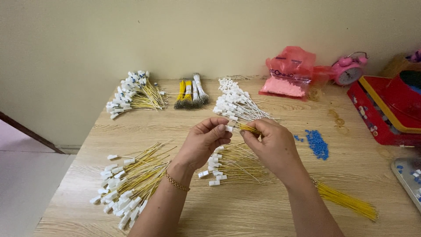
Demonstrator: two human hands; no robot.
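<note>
Holding a small white connector [228, 128] between thumb and fingertips, the left hand [205, 142] is pinched shut on it above the middle of the table [245, 210]. Just to its right, the right hand [272, 147] is closed around a thin yellow wire [250, 129], whose free tip points leftward at the connector. The wire's long axis runs nearly level, left to right, so tip and connector face each other, almost touching, between the two hands. Neither hand is clearly nearer; they meet at the same spot. Beneath them lies a loose pile of finished wires [228, 164] with white ends, another heap [127, 184] sits to the left, and bare yellow wires [346, 201] trail under the right forearm. Blue beads [316, 142] are scattered to the right.
</note>
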